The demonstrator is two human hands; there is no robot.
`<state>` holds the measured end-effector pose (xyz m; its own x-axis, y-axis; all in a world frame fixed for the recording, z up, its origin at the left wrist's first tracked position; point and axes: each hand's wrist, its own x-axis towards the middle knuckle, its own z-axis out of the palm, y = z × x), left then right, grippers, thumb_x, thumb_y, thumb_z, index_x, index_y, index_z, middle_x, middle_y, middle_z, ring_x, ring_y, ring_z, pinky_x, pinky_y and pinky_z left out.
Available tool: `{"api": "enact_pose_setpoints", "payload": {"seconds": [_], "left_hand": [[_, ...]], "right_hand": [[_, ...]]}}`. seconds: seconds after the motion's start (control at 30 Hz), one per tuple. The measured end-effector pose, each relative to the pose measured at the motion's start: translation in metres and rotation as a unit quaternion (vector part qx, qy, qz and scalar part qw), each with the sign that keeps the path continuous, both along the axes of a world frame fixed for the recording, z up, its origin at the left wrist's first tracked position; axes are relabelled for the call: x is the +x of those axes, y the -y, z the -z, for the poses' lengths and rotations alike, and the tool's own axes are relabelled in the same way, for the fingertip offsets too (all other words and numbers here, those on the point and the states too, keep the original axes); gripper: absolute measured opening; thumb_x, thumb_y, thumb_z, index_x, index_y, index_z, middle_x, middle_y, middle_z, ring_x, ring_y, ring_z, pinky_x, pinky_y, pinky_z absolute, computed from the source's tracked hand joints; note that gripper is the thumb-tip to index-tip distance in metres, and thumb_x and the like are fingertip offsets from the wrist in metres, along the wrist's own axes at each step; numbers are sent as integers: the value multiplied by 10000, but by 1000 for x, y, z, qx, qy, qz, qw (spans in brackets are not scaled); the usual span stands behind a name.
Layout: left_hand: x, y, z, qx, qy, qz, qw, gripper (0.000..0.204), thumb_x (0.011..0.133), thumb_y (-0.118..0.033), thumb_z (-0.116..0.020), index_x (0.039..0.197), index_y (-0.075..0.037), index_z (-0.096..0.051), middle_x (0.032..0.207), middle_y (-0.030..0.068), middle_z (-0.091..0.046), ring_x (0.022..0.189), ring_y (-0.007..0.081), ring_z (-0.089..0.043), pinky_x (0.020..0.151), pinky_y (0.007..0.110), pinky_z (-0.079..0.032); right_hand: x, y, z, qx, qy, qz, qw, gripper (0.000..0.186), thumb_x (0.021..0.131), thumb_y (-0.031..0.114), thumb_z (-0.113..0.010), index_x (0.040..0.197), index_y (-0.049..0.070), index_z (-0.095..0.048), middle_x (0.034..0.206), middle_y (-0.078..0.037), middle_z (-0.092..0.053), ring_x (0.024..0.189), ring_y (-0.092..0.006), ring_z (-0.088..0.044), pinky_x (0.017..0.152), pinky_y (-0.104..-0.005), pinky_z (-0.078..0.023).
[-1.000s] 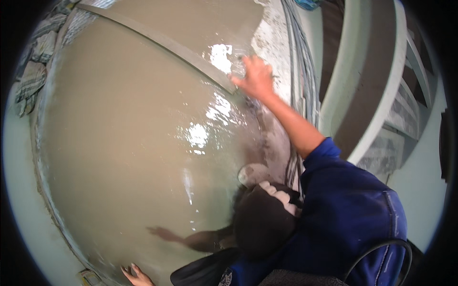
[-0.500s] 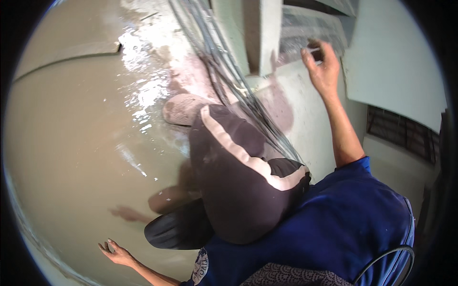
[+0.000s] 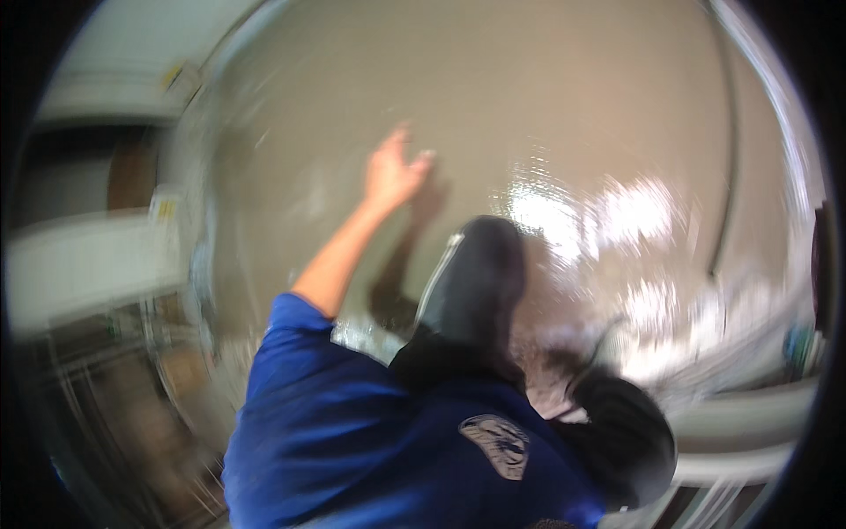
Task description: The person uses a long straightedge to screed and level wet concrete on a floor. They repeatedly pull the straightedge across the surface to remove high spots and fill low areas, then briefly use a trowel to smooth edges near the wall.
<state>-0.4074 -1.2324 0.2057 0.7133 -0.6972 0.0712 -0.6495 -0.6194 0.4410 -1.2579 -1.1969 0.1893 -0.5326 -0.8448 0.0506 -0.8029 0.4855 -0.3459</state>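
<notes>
My left hand (image 3: 394, 174) reaches out over a wide, wet grey-brown surface (image 3: 344, 79) that looks like cloudy water. Its fingers are apart and hold nothing. A dark shadow or reflection of the arm lies beside it on the wet surface. My bent knee in dark trousers (image 3: 476, 282) is to the right of this arm. My right hand does not show; the blue shirt (image 3: 352, 423) fills the lower middle. Motion smears the picture.
A long dark line (image 3: 731, 150), perhaps a bar or edge, crosses the wet surface at the right. Bright glare (image 3: 634, 212) lies nearby. A pale wall or panel (image 3: 97, 264) stands at the left, above a blurred rack-like structure (image 3: 132, 397).
The view has swung round, bringing the wet surface to the middle. My left hand now appears farther up the picture, still open. My right hand has gone out of sight.
</notes>
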Motion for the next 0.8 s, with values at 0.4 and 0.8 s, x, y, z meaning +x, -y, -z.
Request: {"api": "enact_pose_setpoints", "payload": {"seconds": [0.4, 0.8], "left_hand": [[-248, -381, 71, 141, -146, -569, 797, 638, 882, -359, -655, 1433, -111, -450, 1137, 196, -685, 1042, 383, -657, 878, 484, -517], [-398, -472, 154, -110, -202, -620, 750, 579, 819, -369, -789, 1238, -2, -628, 1009, 186, -726, 909, 342, -697, 805, 437, -540]], "right_hand": [[338, 471, -40, -151, -10, -588, 794, 395, 937, 303, -684, 1194, 7, -640, 1054, -158, -660, 917, -268, -628, 806, -380, -514], [587, 402, -70, -22, 67, -744, 664, 499, 865, 56, -678, 1352, 83, -578, 1367, -169, -581, 1191, -295, -604, 964, -408, -500]]}}
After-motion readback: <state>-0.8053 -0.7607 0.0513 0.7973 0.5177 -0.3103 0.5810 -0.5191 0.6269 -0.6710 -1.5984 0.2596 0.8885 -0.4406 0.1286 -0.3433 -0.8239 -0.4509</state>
